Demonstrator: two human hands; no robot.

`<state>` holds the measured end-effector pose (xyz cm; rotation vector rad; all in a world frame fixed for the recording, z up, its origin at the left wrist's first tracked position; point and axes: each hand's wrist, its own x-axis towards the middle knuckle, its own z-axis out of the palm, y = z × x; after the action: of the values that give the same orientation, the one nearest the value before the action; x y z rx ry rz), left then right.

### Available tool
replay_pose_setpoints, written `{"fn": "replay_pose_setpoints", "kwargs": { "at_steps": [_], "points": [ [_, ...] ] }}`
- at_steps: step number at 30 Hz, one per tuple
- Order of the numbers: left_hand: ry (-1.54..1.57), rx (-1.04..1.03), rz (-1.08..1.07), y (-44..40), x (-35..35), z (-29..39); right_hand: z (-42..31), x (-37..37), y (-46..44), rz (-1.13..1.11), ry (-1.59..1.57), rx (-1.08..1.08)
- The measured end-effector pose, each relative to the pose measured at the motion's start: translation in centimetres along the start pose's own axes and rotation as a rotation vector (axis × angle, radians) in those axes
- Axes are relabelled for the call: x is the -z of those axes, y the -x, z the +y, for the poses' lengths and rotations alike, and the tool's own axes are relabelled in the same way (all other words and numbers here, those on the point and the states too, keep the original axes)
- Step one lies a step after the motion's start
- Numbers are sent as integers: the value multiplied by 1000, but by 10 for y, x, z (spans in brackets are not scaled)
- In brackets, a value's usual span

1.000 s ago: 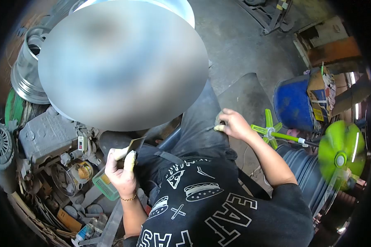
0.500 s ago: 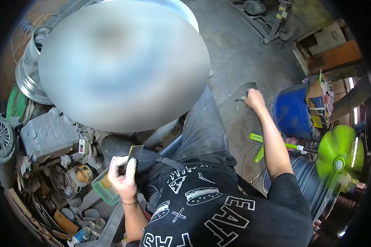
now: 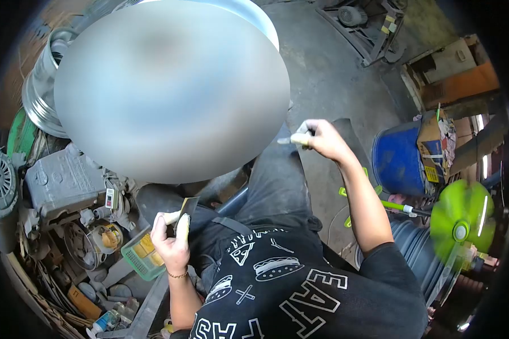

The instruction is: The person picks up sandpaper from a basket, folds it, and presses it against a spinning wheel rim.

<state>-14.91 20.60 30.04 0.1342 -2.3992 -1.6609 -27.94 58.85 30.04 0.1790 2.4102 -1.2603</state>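
Observation:
In the head view, my left hand point(image 3: 171, 240) is raised over my left thigh, thumb and fingers pinching a small dark piece of sandpaper point(image 3: 190, 208) with a yellowish-brown edge. Pale coverings wrap some fingers of both hands. My right hand point(image 3: 321, 141) hovers above my right knee, its fingers curled into a pinch; a small greyish bit shows at the tips, too blurred to name. A large blurred oval covers the area in front of me, hiding most of a round metal object whose pale curved edge point(image 3: 266, 21) shows at the top.
To the left are a silver wheel rim point(image 3: 37, 104), a dusty grey machine point(image 3: 62, 178) and a green basket point(image 3: 136, 261) with yellowish pieces. On the right stand a blue drum point(image 3: 398, 155), a spinning green fan point(image 3: 464, 217) and a stacked rim point(image 3: 401, 243). A dark patch point(image 3: 348, 133) shows on the floor.
My right hand has moved left and inward from over the floor by the blue drum to above my knee. The left hand keeps its hold on the sandpaper, nearly still.

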Motion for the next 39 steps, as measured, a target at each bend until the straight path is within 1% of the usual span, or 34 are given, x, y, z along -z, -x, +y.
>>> {"fn": "replay_pose_setpoints", "kwargs": {
  "at_steps": [2, 3, 4, 6, 8, 10, 12, 14, 16, 18, 20, 21, 22, 23, 24, 25, 26, 27, 28, 29, 30, 32, 34, 36, 37, 38, 39],
  "points": [
    [6, 32, 13, 0, 1, 0, 50, 3, -11, -21, 633, 86],
    [-19, 5, 23, -1, 0, 3, 54, 5, -2, 99, 704, 86],
    [-48, -19, 34, -1, 0, 5, 33, 12, 8, 145, 732, 15],
    [-30, 25, 42, -2, 2, 1, 7, 27, 22, 307, 733, 83],
    [-12, 60, 36, -1, 1, -3, -7, 33, 29, 388, 677, 181],
    [21, 86, 62, -7, -3, -6, -7, 26, 27, 262, 769, 255],
    [35, 17, 67, -17, -8, 7, 5, 8, 16, 85, 819, 282],
    [-12, -119, 30, -31, -7, 25, 7, -8, 12, 138, 638, 359],
    [180, -6, 75, -38, -10, 32, 5, -13, 8, 145, 556, 358],
    [296, -28, 54, -48, -11, 45, 7, -20, 5, 152, 503, 355],
    [399, 34, 20, -54, -10, 54, 7, -29, 6, 173, 380, 383],
    [399, 24, 27, -58, -13, 61, 7, -31, 7, 187, 425, 406],
    [486, 55, 11, -61, -17, 70, 9, -33, 7, 188, 425, 417],
    [572, 86, -3, -63, -20, 75, 12, -33, 7, 134, 327, 371],
    [618, 38, -36, -65, -21, 73, 15, -34, 6, 73, 225, 326],
    [605, 18, -39, -67, -24, 74, 18, -35, 7, 66, 240, 355],
    [587, 2, -44, -69, -27, 77, 20, -36, 6, 67, 231, 429],
    [625, 57, -73, -69, -28, 78, 19, -39, 8, 84, 256, 451],
    [698, 48, -98, -69, -31, 81, 19, -40, 11, 107, 283, 471],
    [711, 101, -108, -68, -33, 86, 19, -41, 15, 112, 374, 529],
    [729, 152, -122, -68, -35, 91, 13, -44, 20, 115, 370, 526],
    [704, 108, -155, -65, -35, 93, -10, -53, 32, 161, 333, 800],
    [644, 50, -183, -60, -37, 99, -55, -51, 58, 28, 59, 727],
    [591, -40, -221, -59, -39, 100, -88, -51, 75, -5, -143, 666],
    [528, -86, -213, -59, -41, 99, -97, -53, 79, 6, -142, 666],
    [405, -164, -222, -60, -40, 97, -105, -55, 82, -8, -248, 667],
    [367, -222, -240, -60, -39, 98, -109, -56, 83, -25, -355, 669]
  ]
}}
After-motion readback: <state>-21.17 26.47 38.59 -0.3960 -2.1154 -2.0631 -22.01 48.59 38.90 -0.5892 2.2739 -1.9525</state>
